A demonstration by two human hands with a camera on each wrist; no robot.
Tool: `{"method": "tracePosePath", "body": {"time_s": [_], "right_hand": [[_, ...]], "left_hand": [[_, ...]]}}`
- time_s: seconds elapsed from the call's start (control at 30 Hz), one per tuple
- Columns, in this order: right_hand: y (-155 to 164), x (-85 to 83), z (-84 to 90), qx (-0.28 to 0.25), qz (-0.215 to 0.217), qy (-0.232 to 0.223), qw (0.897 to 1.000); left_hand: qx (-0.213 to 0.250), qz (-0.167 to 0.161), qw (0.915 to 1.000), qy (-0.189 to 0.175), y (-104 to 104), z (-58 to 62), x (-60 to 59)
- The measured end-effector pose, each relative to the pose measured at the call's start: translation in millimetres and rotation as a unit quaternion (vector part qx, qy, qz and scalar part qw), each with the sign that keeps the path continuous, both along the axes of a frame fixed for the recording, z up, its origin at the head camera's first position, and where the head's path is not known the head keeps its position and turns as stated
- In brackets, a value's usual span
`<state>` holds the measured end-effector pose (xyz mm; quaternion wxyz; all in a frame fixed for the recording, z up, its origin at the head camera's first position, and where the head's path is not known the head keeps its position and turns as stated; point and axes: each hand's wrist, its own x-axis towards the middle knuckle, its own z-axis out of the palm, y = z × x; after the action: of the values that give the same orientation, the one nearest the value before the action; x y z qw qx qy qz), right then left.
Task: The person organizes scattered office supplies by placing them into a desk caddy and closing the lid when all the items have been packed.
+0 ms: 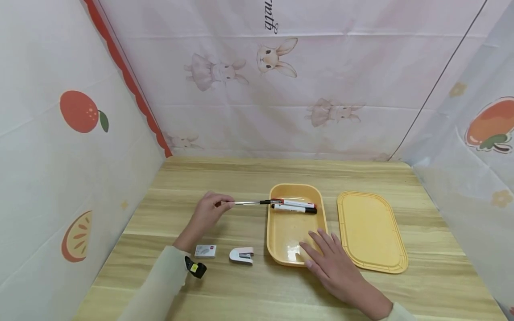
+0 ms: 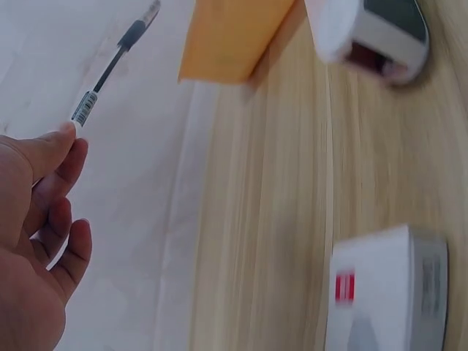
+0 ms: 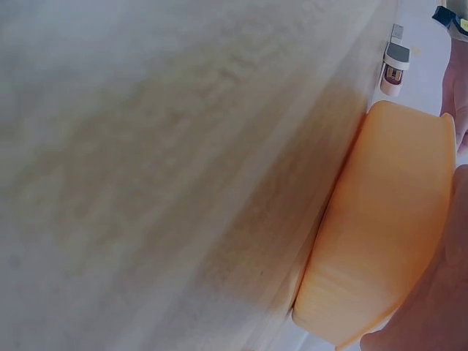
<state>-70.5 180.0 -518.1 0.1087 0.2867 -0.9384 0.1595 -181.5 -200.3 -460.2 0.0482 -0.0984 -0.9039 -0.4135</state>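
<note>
1. My left hand (image 1: 209,210) pinches the near end of a slim pen (image 1: 252,203) between thumb and fingertips, fingers curled around it, and holds it level above the bench (image 1: 241,178).
2. The left wrist view shows the same pinch: the pen's barcode label sits right at my fingertips (image 2: 64,139) and the dark grip points away toward the tray.
3. The pen's far tip reaches over the left rim of the yellow tray (image 1: 277,240), just beside the two markers (image 1: 295,206) lying across the tray's far end.
4. One marker has red ends, the other black; they lie side by side, touching or nearly so.
5. My right hand (image 1: 333,263) is flat and relaxed, fingers straight and spread, resting on the tray's near right corner and gripping nothing.
6. In the right wrist view the tray's outer wall (image 3: 387,219) fills the right side, with wood grain beside it.
7. Right of the tray, the matching yellow lid (image 1: 371,232) lies flat on the bench, close to it but apart.
8. Near my left forearm sit a small white stapler (image 1: 242,255) and, to its left, a little box of staples (image 1: 205,251).
9. Fabric screens printed with rabbits (image 1: 277,58) and fruit stand around the bench.
</note>
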Motion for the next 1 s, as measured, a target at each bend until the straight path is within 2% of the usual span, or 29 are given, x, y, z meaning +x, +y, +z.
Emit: {"method": "tracePosePath", "body": {"time_s": [0.27, 0.67, 0.77, 0.8, 0.9, 1.0], "right_hand": [[1, -1.9, 0.2, -0.005, 0.006, 0.007, 1.0], [-1, -1.4, 2.2, -0.006, 0.007, 0.002, 1.0], [-1, -1.9, 4.1, -0.004, 0.008, 0.001, 1.0], [-1, -1.9, 4.5, -0.005, 0.008, 0.001, 1.0], [-1, -1.1, 3.7, -0.003, 0.007, -0.001, 1.0], [-1, -0.2, 1.9, -0.003, 0.005, -0.004, 1.0]], "left_hand": [[-0.004, -0.031, 0.9994, 0.017, 34, 0.6, -5.4], [-0.085, -0.072, 0.9927, 0.045, 76, -5.9, -13.1], [-0.114, -0.086, 0.9872, 0.072, 83, -7.8, -16.4], [-0.135, -0.09, 0.9824, 0.092, 86, -9.6, -18.0], [-0.163, -0.101, 0.9719, 0.137, 94, -13.8, -20.3], [-0.177, -0.102, 0.9677, 0.147, 100, -15.9, -19.7]]}}
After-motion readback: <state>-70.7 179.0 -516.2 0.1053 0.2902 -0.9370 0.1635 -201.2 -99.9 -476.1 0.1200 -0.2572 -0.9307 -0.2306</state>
